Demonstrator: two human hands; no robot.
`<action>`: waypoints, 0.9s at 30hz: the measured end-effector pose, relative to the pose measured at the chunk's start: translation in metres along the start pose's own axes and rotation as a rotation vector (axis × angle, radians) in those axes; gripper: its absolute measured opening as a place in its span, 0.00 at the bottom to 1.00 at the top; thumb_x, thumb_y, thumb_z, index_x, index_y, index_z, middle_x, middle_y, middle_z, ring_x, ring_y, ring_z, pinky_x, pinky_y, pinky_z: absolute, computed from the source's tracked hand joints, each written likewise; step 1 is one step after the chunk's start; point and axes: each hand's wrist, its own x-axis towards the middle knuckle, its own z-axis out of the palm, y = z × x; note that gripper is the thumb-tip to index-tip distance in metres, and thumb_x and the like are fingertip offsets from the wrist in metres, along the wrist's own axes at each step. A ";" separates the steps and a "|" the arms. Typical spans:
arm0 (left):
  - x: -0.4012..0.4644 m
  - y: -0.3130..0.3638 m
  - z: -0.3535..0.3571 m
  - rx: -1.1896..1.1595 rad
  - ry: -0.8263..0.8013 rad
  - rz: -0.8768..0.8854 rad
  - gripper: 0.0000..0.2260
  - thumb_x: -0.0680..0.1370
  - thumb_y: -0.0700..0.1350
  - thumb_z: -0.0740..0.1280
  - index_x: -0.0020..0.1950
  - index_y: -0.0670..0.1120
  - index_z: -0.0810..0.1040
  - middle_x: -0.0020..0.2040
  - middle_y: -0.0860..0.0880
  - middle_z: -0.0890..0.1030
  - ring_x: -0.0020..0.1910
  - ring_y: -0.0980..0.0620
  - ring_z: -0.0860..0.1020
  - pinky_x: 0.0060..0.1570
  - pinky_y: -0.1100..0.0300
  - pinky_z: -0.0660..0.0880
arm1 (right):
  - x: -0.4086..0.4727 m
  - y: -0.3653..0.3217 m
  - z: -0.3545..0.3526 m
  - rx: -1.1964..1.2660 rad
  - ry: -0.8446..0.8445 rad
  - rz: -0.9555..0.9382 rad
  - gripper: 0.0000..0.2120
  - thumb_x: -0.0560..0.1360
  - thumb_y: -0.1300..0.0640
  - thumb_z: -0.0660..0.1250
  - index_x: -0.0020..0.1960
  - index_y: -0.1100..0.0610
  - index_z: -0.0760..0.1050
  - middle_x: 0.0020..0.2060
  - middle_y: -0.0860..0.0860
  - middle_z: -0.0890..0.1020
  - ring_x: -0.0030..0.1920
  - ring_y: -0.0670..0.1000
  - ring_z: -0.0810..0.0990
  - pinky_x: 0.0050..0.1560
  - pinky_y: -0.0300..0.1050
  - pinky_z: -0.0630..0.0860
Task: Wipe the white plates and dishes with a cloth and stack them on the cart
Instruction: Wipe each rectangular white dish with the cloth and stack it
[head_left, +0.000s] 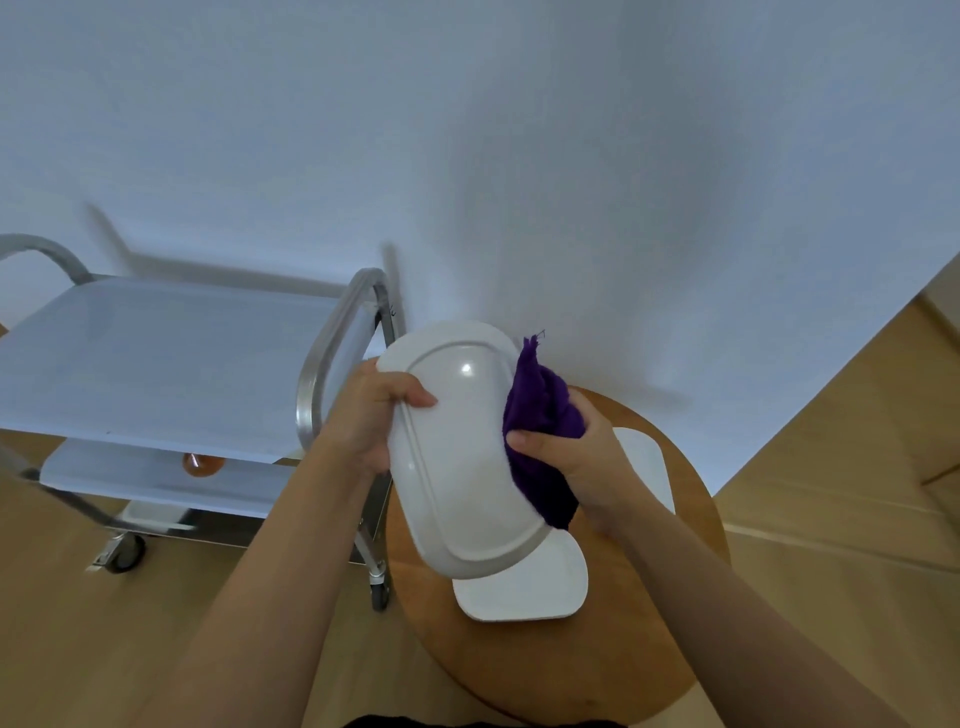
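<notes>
Head view showed the left hand (371, 415) clamped on the left rim of the white dish (457, 457), mid-frame, long axis running upper left to lower right. The right hand (576, 457) pressed a purple cloth (540, 415) against its right edge. The cart (156, 364), left of frame, lay nearer the left hand.

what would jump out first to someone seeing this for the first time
The purple cloth, bunched in the right hand, against the white oval dish the left hand holds tilted over the round wooden table. Then the steel cart to the left.
</notes>
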 end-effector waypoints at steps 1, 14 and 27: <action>0.001 0.001 -0.002 -0.008 0.022 0.008 0.21 0.55 0.34 0.63 0.48 0.36 0.77 0.41 0.38 0.79 0.40 0.40 0.79 0.40 0.50 0.78 | -0.002 0.003 -0.001 -0.028 -0.002 0.008 0.26 0.62 0.60 0.78 0.56 0.48 0.74 0.49 0.49 0.82 0.50 0.53 0.81 0.48 0.51 0.81; -0.003 -0.016 0.010 -0.167 0.120 0.112 0.11 0.65 0.32 0.68 0.45 0.42 0.81 0.38 0.47 0.84 0.41 0.46 0.82 0.41 0.53 0.80 | -0.004 0.006 -0.018 0.365 0.166 0.071 0.25 0.59 0.62 0.74 0.56 0.54 0.76 0.44 0.53 0.84 0.43 0.55 0.84 0.39 0.49 0.80; -0.009 -0.011 -0.001 -0.228 -0.219 -0.167 0.24 0.67 0.46 0.73 0.60 0.39 0.76 0.47 0.42 0.84 0.44 0.46 0.84 0.39 0.55 0.81 | 0.012 -0.044 -0.046 -0.255 0.227 -0.162 0.17 0.67 0.56 0.75 0.49 0.39 0.76 0.42 0.41 0.83 0.46 0.49 0.82 0.42 0.42 0.79</action>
